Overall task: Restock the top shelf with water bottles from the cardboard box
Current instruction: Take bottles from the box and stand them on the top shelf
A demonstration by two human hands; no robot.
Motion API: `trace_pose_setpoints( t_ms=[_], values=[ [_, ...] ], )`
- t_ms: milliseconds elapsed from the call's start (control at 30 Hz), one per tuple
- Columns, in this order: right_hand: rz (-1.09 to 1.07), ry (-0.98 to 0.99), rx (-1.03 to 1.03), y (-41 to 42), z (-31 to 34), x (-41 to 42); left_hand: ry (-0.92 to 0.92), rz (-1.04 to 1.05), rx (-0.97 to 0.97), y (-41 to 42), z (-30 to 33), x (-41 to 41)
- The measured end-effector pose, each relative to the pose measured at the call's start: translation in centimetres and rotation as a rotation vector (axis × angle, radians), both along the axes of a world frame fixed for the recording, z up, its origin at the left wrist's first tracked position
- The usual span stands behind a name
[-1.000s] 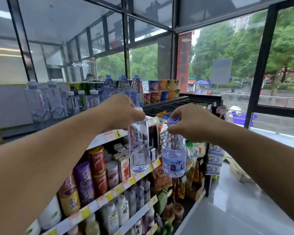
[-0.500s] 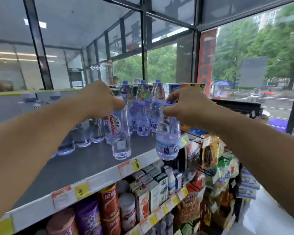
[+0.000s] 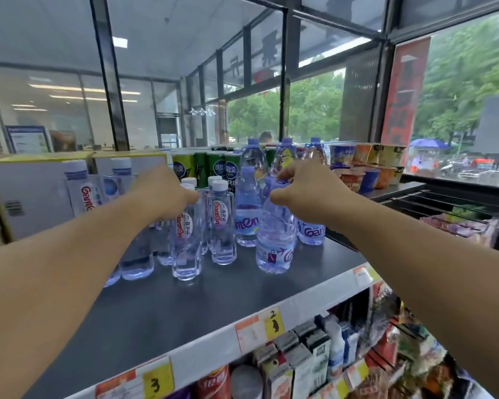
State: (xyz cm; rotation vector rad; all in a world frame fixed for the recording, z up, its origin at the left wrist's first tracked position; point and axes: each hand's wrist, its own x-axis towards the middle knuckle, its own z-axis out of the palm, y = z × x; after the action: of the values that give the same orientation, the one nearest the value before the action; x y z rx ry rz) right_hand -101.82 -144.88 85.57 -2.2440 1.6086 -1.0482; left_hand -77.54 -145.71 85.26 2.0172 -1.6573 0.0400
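Observation:
My left hand (image 3: 163,194) grips the top of a tall clear white-capped water bottle (image 3: 186,249), whose base stands on the dark top shelf (image 3: 162,309). My right hand (image 3: 306,188) holds the blue cap of a rounder bluish water bottle (image 3: 274,246), also standing on the shelf, slightly tilted. Behind them stand several more bottles, white-capped ones (image 3: 222,226) in the middle and blue-capped ones (image 3: 247,208) to the right. The cardboard box is out of view.
Green cans (image 3: 211,168) and instant noodle cups (image 3: 366,165) line the back of the shelf. White boxes (image 3: 26,197) stand at the left. Price tags (image 3: 260,329) run along the shelf's front edge, with cartons and cans on lower shelves. A wire rack (image 3: 444,203) sits at the right.
Both hands have carried their bottles up and forward over the shelf edge and lowered them onto the top shelf in front of the standing rows.

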Motion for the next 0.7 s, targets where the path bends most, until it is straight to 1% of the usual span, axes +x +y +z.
trace_pose_setpoints(
  t_ms=[167, 333, 533, 700],
  values=[
    [0.001, 0.011, 0.047, -2.5, -1.5, 0.4, 0.048, -0.005, -0.001, -2.6, -0.8, 0.7],
    [-0.039, 0.052, 0.095, -3.9, -2.4, -0.3, -0.003, -0.003, -0.032, -4.2, -1.2, 0.7],
    [-0.105, 0.037, 0.072, -5.0, -3.6, -1.4, 0.018, -0.019, -0.099, -4.6, -2.1, 0.9],
    [-0.061, 0.008, 0.073, -5.1, -4.6, -1.8, -0.021, 0.001, -0.164, -4.0, -2.8, 0.6]
  ],
)
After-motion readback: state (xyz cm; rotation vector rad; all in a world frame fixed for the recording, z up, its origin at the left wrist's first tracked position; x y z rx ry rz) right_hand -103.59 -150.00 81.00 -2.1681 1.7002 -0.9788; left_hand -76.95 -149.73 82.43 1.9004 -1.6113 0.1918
